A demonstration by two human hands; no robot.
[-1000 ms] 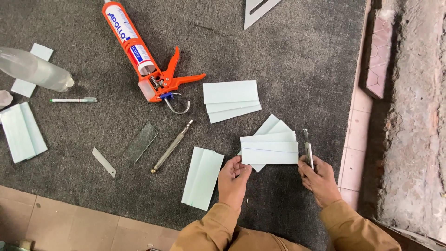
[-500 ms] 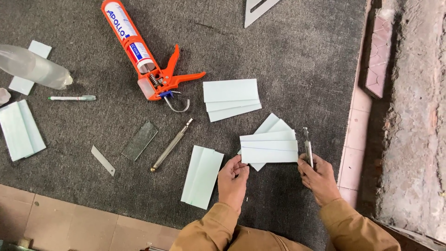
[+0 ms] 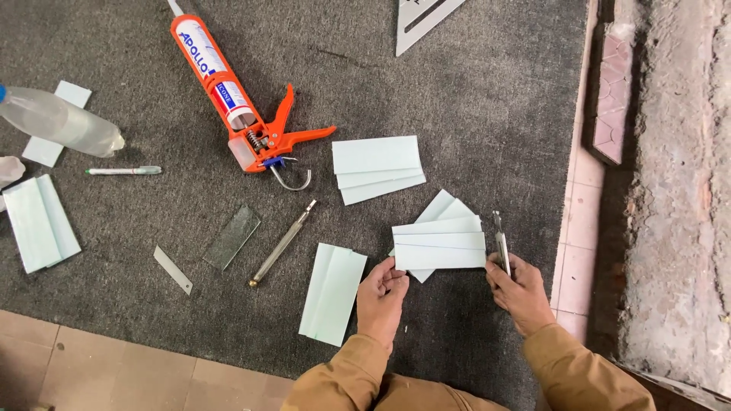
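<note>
Both hands (image 3: 381, 298) grip glass strips (image 3: 440, 245); bare carpet (image 3: 495, 114) lies beyond.

Makeshift glazing or glass-cutting work spot on a floor, likely a building site or small workshop. Dark grey carpet mat (image 3: 472, 91) laid over tan floor tiles (image 3: 114, 365) serves as the work surface. Landmark: orange caulking gun (image 3: 244, 106) with sealant cartridge, upper left on the mat. Right of it, stacks of cut pale glass strips (image 3: 377, 167); below it, a slim metal glass cutter (image 3: 283, 243) and small glass offcuts (image 3: 231, 236). Left of it, a pen (image 3: 122, 170) and clear plastic bottle (image 3: 57, 122). Far right of it, rough bare concrete (image 3: 670, 198) and loose brick edging (image 3: 609, 99), unfinished.
</note>
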